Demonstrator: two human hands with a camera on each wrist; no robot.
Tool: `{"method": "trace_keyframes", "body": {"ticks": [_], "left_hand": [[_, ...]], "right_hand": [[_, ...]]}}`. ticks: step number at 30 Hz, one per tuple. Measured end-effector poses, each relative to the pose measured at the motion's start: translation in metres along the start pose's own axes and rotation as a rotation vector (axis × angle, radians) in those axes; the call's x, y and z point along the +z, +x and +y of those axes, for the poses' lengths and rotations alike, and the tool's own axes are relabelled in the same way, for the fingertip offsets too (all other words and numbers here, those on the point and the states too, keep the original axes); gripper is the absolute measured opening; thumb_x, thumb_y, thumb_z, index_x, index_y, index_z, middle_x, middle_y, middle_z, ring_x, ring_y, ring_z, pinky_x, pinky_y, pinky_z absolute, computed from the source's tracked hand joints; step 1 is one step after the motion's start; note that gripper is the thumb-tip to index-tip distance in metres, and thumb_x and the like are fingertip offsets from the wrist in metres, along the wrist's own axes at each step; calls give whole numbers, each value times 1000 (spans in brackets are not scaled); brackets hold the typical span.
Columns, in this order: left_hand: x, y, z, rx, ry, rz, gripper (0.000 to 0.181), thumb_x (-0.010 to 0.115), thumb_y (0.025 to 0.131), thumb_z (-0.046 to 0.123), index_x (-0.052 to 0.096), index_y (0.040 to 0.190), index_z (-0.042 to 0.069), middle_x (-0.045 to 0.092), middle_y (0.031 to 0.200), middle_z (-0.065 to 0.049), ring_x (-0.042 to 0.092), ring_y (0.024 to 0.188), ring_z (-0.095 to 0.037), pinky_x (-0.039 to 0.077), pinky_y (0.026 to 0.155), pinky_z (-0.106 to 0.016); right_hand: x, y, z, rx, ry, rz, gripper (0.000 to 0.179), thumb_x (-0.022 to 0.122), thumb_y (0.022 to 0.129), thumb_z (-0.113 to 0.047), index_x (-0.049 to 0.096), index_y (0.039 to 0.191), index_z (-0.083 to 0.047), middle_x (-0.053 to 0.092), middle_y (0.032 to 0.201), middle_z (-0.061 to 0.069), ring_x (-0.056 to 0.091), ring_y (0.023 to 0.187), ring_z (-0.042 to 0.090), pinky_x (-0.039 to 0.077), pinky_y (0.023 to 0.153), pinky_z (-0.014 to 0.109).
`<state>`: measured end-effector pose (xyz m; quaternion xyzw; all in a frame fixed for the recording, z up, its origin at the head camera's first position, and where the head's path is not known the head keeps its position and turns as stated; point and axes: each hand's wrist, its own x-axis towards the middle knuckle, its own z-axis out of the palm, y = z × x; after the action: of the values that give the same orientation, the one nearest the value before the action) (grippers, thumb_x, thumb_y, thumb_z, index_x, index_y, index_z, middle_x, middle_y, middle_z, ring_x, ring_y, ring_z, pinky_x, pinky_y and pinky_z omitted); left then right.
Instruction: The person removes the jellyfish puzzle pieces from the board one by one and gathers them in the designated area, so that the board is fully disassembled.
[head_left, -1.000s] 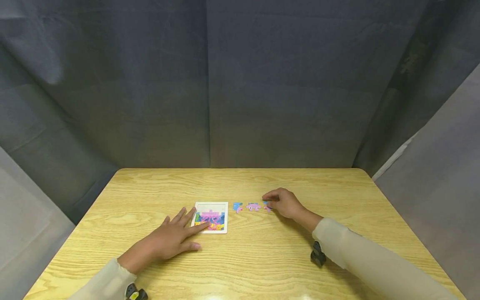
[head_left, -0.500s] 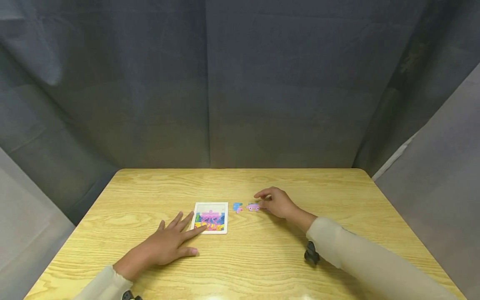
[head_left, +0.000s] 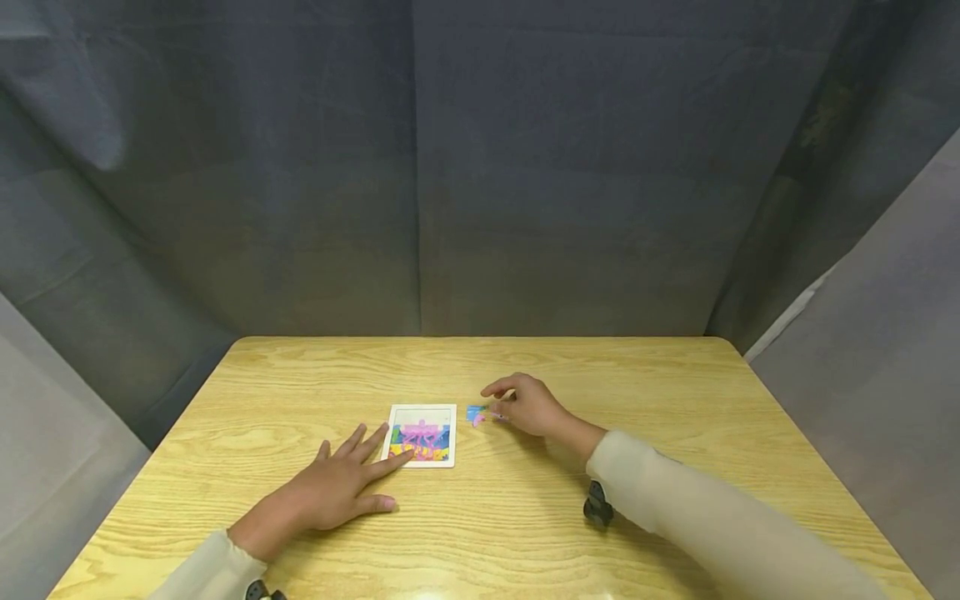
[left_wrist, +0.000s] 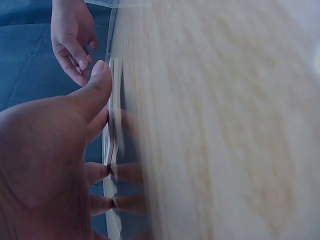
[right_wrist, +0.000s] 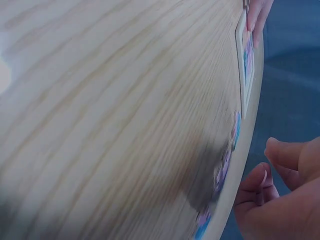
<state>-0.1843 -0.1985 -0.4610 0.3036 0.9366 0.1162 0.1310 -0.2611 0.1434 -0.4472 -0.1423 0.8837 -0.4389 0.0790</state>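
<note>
A small white-rimmed puzzle board point(head_left: 453, 437) lies left of centre on the table. Its lower part shows a pink, blue and yellow picture; the top strip is pale. My left hand point(head_left: 341, 483) rests flat with spread fingers, fingertips over the board's left side. My right hand point(head_left: 528, 408) hovers over loose puzzle pieces, fingers loosely bent, thumb apart, nothing between them. A blue-and-pink piece point(head_left: 476, 415) lies just right of the board. The right wrist view shows a pink middle piece point(right_wrist: 221, 170) and a third piece point(right_wrist: 202, 225), which my hand mostly hides in the head view.
The wooden table point(head_left: 480, 533) runs back to a dark grey curtain point(head_left: 480, 208). Lighter cloth point(head_left: 885, 375) hangs at the right side. Dark wrist cameras point(head_left: 597, 506) sit at both sleeves.
My right hand has moved left along the row of pieces, from the rightmost one to above the middle one. My left hand has drawn back slightly from the board, then stayed still.
</note>
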Motion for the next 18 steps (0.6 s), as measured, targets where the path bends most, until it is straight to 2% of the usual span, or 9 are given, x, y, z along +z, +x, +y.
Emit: {"method": "trace_keyframes", "body": {"ticks": [5, 11, 18], "left_hand": [[-2, 0, 2, 0, 2, -6, 68, 49, 100, 66, 29, 161, 44, 10, 173, -14, 8, 156, -49, 13, 106, -87], [-2, 0, 2, 3, 0, -5, 68, 48, 100, 67, 30, 161, 44, 10, 173, -14, 8, 156, -50, 13, 106, -87], [-1, 0, 1, -4, -1, -6, 68, 47, 100, 68, 29, 161, 45, 11, 173, -13, 7, 156, -49, 13, 106, -87]], "right_hand": [[9, 4, -7, -23, -22, -11, 23, 69, 99, -4, 75, 121, -4, 64, 116, 13, 60, 80, 17, 52, 67, 28], [19, 8, -12, -23, 25, -53, 25, 68, 99, -3, 72, 124, -1, 62, 120, 15, 64, 85, 21, 56, 70, 29], [32, 11, -19, -40, 16, -103, 28, 69, 99, -6, 70, 127, -1, 64, 118, 14, 65, 93, 20, 58, 80, 32]]}}
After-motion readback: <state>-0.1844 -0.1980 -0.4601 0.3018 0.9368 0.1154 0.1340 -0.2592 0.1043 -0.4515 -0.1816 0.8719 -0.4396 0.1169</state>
